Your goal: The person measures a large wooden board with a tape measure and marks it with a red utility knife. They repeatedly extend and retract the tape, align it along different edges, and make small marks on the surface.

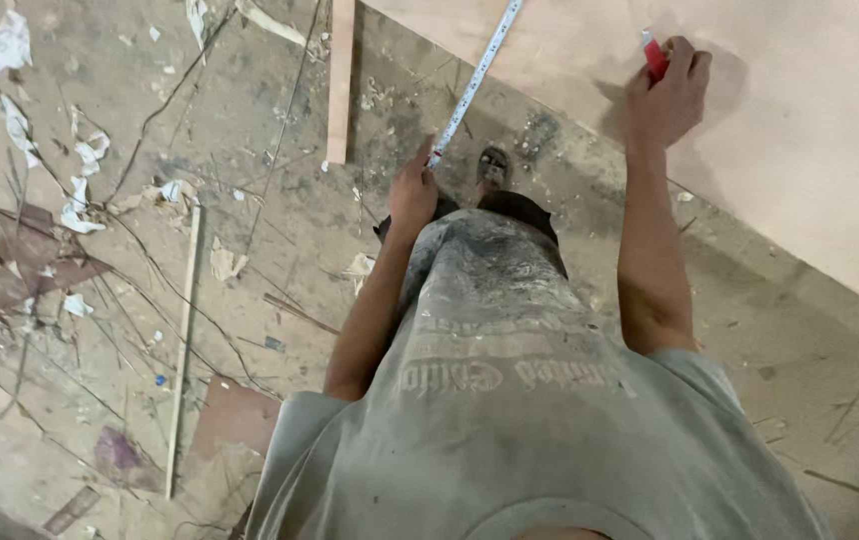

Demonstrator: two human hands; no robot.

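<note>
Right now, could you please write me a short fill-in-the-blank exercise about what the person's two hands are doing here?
1. The left hand pins the end of the white measuring ____ near the board's edge.
2. The right hand grips a small ____ marker-like tool.
3. The right hand rests on the large pale ____ board.
4. A thin wooden strip lies on the littered ____.

Missing words: tape; red; plywood; floor
</note>
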